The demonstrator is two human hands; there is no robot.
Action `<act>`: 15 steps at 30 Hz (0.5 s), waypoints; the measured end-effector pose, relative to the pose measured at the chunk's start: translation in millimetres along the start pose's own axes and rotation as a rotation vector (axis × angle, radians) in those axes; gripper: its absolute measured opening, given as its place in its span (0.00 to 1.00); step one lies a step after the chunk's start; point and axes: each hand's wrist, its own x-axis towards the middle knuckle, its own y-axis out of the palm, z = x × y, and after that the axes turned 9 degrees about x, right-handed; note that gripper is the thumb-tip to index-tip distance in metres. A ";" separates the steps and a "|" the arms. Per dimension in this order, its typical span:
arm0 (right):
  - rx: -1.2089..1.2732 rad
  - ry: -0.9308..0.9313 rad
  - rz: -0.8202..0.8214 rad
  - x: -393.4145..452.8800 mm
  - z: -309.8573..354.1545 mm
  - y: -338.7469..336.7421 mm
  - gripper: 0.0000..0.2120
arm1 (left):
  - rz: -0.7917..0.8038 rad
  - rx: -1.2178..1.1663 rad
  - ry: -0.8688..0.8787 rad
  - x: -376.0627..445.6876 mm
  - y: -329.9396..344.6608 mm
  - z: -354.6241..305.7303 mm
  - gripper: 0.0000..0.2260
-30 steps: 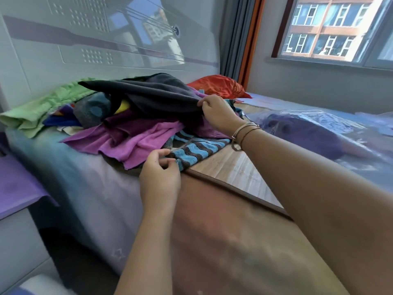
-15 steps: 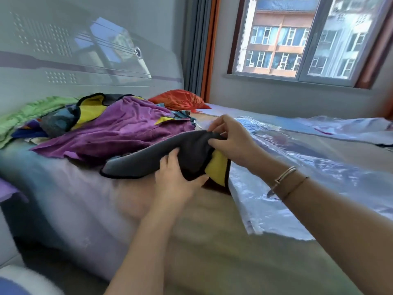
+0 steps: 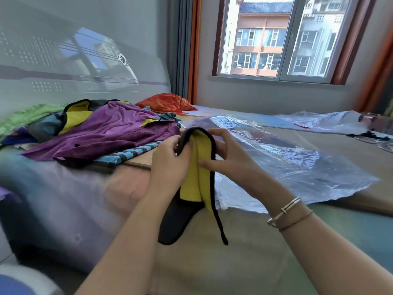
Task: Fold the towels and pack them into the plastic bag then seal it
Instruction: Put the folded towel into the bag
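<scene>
I hold the towel [image 3: 194, 179] up off the bed [image 3: 255, 262] in both hands, where a second ago my right hand [image 3: 227, 160] was lifting dark cloth off the pile [image 3: 110, 133] and my left hand [image 3: 170, 165] pinched a striped towel [image 3: 136, 152]. Half a second ago the grey and yellow towel was bunched low between my hands; now it hangs long, yellow face toward me, dark edge drooping below my wrists. So one towel is picked out and I judge the folding of it is about to start; nothing of it is folded flat yet.

My left fingers [image 3: 182, 150] curl round its top left edge. My right fingers [image 3: 207, 165] pinch the yellow fold just beside them, the thumb up at the top hem.

The bag [image 3: 297, 165] lies flat on the bed just right of my right hand, mouth toward me. The pile sits to the left, beyond my left hand.

I can read no brand, label or writing anywhere.
</scene>
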 end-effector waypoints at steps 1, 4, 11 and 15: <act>-0.026 -0.010 0.006 -1.5 -0.2 0.7 0.25 | 0.032 -0.066 -0.048 1.0 0.0 -2.8 0.11; -0.088 -0.040 -0.094 1.0 -1.6 -1.9 0.20 | 0.081 -0.184 -0.148 0.2 0.1 -7.7 0.11; -0.435 0.331 -0.061 0.4 -0.6 -1.9 0.17 | 0.023 -0.262 -0.282 -4.3 -2.2 -10.1 0.05; -0.052 0.257 -0.144 2.5 9.7 7.7 0.13 | 0.086 -0.315 -0.291 -8.1 -3.0 -8.9 0.16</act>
